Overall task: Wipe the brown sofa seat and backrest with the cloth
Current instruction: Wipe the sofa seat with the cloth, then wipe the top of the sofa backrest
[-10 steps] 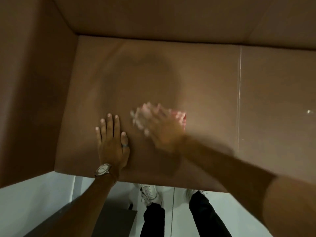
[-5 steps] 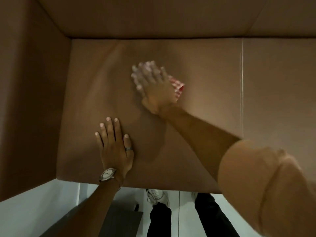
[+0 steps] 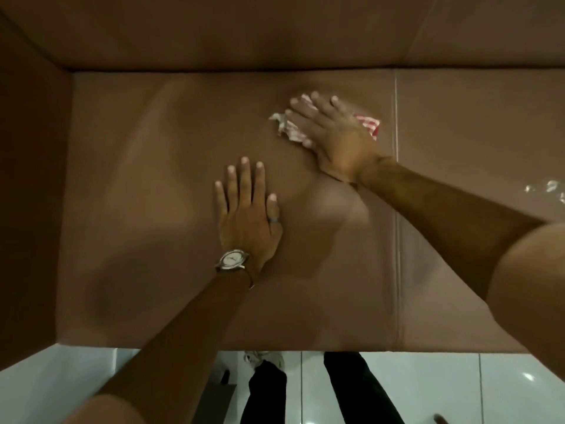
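Here: right hand (image 3: 333, 139), fingers spread and flat, palm pressed down on a cloth (image 3: 293, 130); grip open, pinning rather than clutching. Cloth red-and-white, crumpled, edges sticking out left of the fingers and right of the knuckles. Lying on the sofa seat (image 3: 159, 185), toward the back, near the backrest (image 3: 244, 29) and just left of the seam (image 3: 396, 209) between two cushions.

Left hand (image 3: 247, 218), grip open, holding nothing; palm flat on the same cushion, fingers together and pointing toward the backrest, nearer the front edge than the right hand and apart from the cloth. Ring (image 3: 273, 220) on one finger; watch (image 3: 232, 260), pale dial, on the wrist.

Armrest (image 3: 27, 194), brown, upright along the left side of the seat. Floor (image 3: 443, 384), pale glossy tiles, below the front edge. Trouser legs (image 3: 357, 390), dark, and one shoe (image 3: 263, 358), pale, standing against the sofa front.
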